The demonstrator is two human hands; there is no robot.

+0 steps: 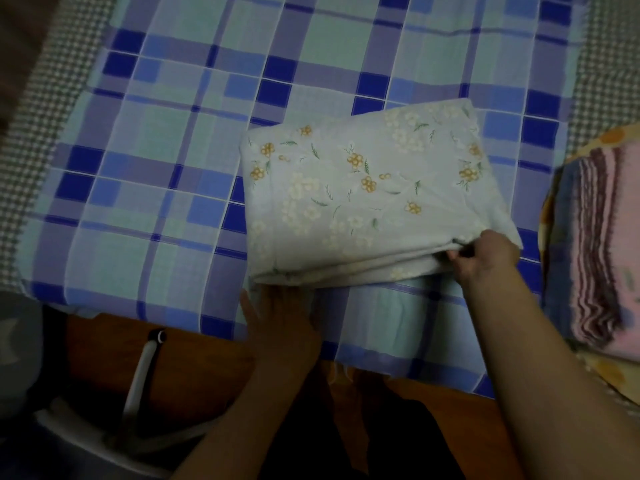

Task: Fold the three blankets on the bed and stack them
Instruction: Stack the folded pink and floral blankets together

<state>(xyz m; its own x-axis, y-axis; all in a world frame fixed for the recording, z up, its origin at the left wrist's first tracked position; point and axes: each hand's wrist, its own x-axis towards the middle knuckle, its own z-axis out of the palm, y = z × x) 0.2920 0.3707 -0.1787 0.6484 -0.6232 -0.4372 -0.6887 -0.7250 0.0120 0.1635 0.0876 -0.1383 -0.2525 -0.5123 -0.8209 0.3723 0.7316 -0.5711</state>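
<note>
A folded pale green cotton blanket printed with yellow and white flowers (367,192) lies on the blue-and-green plaid bed sheet (166,161), near the bed's front edge; the right hand (485,258) pinches its near right corner layers between thumb and curled fingers; the left hand (280,320) lies flat, fingers straight, fingertips tucked under its near left edge; a folded pink-and-purple striped blanket (599,244) sits at the right.

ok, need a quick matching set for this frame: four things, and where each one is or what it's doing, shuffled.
Things:
1. floral blanket
2. striped blanket
3. left hand
4. right hand

States:
A. pinches the folded blanket's near right corner
B. folded, mid-bed on the plaid sheet
C. lies flat at the folded blanket's near left edge
D. piled at the bed's right edge

Pairs: 1-B, 2-D, 3-C, 4-A
</note>
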